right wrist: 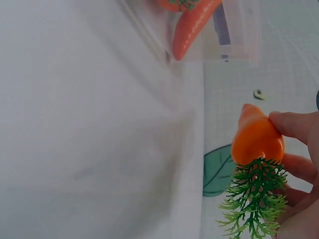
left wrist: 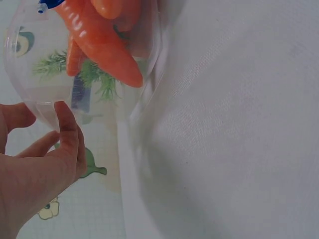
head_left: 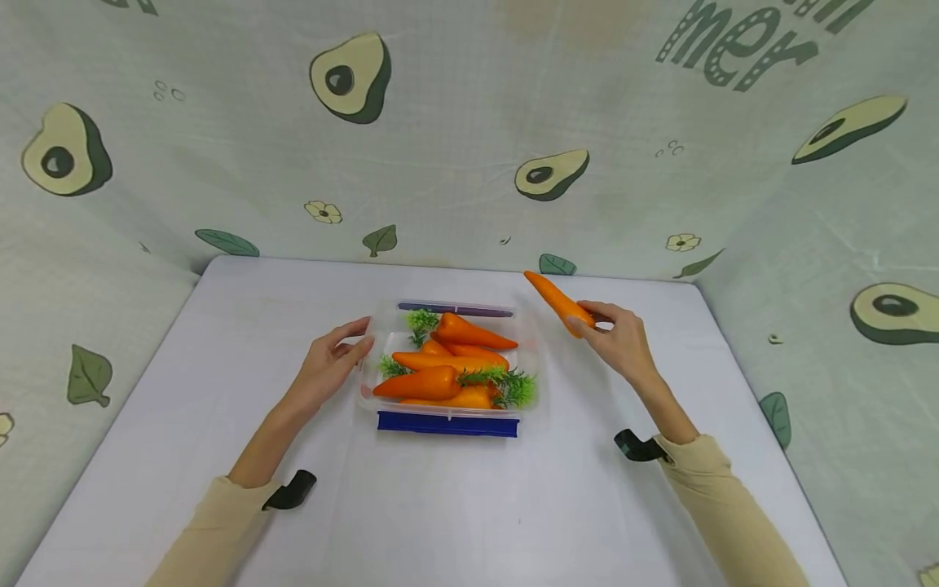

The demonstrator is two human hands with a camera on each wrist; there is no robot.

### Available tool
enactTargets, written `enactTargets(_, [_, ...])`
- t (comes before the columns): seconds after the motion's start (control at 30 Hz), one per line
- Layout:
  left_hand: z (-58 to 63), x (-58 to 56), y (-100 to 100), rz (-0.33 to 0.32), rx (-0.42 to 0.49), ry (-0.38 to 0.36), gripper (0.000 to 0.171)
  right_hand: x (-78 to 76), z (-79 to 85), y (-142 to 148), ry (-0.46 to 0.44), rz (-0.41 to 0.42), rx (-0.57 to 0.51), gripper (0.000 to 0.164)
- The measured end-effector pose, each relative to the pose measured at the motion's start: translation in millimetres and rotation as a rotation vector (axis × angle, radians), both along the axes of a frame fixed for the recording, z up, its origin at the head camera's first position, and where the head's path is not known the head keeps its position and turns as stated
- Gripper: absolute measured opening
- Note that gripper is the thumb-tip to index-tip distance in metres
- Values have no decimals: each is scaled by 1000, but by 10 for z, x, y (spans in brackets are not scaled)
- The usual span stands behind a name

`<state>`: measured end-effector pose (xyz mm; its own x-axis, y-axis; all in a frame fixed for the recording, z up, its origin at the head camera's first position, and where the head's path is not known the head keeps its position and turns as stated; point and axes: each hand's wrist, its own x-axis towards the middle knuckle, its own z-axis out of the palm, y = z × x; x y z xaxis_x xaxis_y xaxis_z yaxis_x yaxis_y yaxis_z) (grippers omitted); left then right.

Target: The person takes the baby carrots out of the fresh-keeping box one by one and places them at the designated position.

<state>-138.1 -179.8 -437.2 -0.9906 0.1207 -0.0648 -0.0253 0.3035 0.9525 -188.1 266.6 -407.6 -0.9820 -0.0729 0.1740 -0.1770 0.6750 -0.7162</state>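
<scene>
A clear plastic container (head_left: 530, 359) with blue side clips stands on the white table, holding several orange carrots (head_left: 421, 383) with feathery green tops (head_left: 519, 390). At its left edge, my left hand (head_left: 333, 363) grips the rim between thumb and fingers; the left wrist view shows the fingertips (left wrist: 65, 112) right at the container's see-through corner. To the right of the container, my right hand (head_left: 619, 334) holds one carrot (head_left: 553, 297) in the air by its thick end, the narrow tip pointing up and left. Its green top (right wrist: 254, 199) hangs below the fingers in the right wrist view.
The white table (head_left: 440, 505) ends at a back edge against a hanging cloth (head_left: 455, 163) printed with avocados and leaves. The cloth also rises at both sides. A blue clip flap (head_left: 447, 424) sticks out at the container's near side, a second one (head_left: 455, 310) at its far side.
</scene>
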Motion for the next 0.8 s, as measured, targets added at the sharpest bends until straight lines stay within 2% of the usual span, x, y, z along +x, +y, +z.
enactTargets(0.2, [-1,-5,7,2,4,-14,58,-42,-226,86,-44,-74,35,47])
enactTargets(0.33, [9,5,0,8,14,-17,58,-60,-344,128,-72,-87,29,49])
enactTargets(0.63, [-39,-16,-2,11,9,-23,58,-70,-515,193,-153,-125,36,52])
enactTargets(0.8, [-31,-10,0,14,4,-32,59,-84,-537,192,-174,-102,30,52])
